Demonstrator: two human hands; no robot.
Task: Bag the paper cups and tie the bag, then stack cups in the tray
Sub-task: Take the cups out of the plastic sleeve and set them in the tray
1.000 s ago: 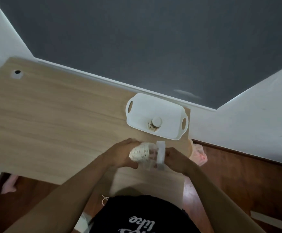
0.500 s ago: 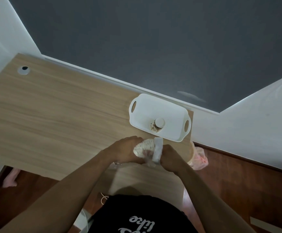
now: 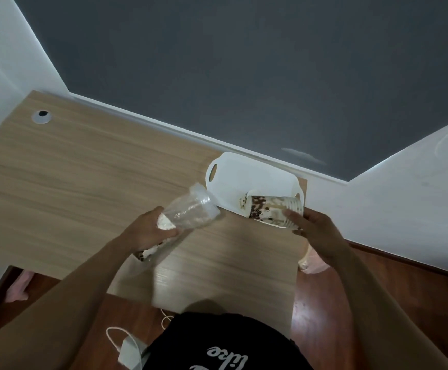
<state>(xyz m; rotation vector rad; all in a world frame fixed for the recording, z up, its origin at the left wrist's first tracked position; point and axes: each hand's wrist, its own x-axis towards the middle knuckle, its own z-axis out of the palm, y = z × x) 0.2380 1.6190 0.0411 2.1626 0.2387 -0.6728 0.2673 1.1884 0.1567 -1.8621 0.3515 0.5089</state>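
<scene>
We are reaching both bare forearms forward over the near edge of the pale wood-grain desk (image 3: 84, 188). Our left hand (image 3: 148, 231) is curling its fingers and thumb around the lower part of a clear, crinkled plastic bag (image 3: 190, 209); a few brown-spotted paper cups (image 3: 148, 253) are showing in the bag below the hand. The bag's long axis is running diagonally, from the hand up and away to the right, with its loose open end just beside the left handle of the white rectangular plastic tray (image 3: 244, 172).

Our right hand (image 3: 316, 231) is gripping the wide rim end of a nested stack of white paper cups with brown dots (image 3: 268, 209). That stack is lying nearly horizontal, bases pointing left, rims toward the right hand, and it is hovering over the near right corner of the tray; we cannot tell whether it is touching the tray.

The tray is sitting at the desk's far right corner, against a white skirting strip under a dark grey wall (image 3: 244, 62). A round cable hole (image 3: 41, 116) is sitting in the desk's far left. Reddish wooden flooring (image 3: 404, 284) is showing to the right.
</scene>
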